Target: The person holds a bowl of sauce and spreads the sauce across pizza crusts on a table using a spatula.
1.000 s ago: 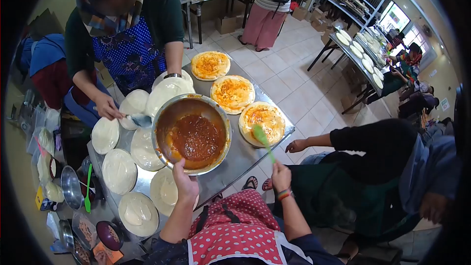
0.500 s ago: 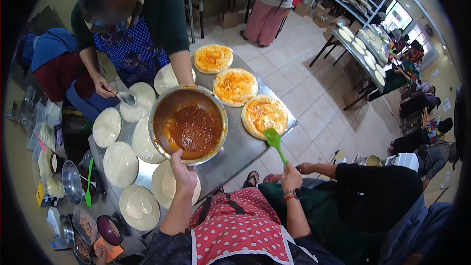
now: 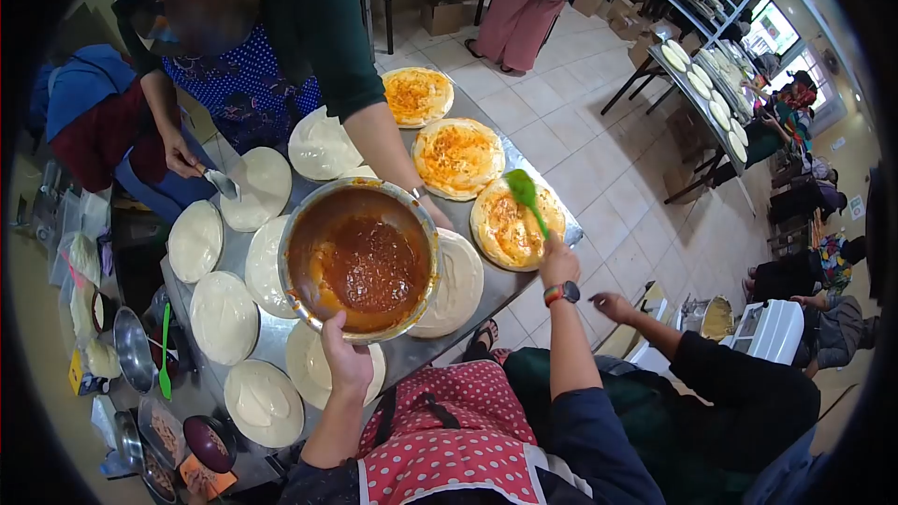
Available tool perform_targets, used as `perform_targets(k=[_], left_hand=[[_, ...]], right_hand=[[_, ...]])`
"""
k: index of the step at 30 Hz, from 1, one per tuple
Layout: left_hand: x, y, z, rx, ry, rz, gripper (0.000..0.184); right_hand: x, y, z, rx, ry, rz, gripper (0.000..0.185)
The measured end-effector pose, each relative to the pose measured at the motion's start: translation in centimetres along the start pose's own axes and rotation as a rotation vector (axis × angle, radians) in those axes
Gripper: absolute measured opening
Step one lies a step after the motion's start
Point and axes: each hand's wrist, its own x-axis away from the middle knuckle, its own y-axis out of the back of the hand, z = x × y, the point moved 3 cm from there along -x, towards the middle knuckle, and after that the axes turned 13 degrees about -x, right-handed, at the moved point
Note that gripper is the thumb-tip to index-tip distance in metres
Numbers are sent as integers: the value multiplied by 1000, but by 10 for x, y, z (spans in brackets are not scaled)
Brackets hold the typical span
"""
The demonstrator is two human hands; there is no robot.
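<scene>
Left hand [image 3: 346, 355] clasped sauce bowl [image 3: 307, 241], fingers partly hidden; right hand [image 3: 559, 264] closed round green spatula [image 3: 522, 189]; light strokes likely suited coated round [image 3: 496, 236]

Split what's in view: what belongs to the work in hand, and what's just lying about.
In the work:
Sauce bowl, held by the left hand
Green spatula, held by the right hand
Sauce-topped rounds
Pale dough rounds, apparently

Apparently just lying about:
Second green utensil, untouched
Unheld metal bowl beside it
Purple bowl, lower left

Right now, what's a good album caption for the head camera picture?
Left hand holding a sauce bowl, right hand holding a green spatula at a sauced dough round.
</scene>
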Motion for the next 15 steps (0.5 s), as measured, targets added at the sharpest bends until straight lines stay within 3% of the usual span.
perform_targets(k=[7,10,12,15], left_hand=[[0,-1,-5,45,-76,48,37],[-2,-9,-9,42,-63,33,36],[-2,-11,-8,35,-49,60,36],[0,-15,-7,18,-15,45,36]], right_hand=[[44,53,-43,-9,-219,-99,18],[44,68,-4,-93,-151,-60,17],[29,56,18,-72,12,14,17],[4,35,22,27,-16,149,18]])
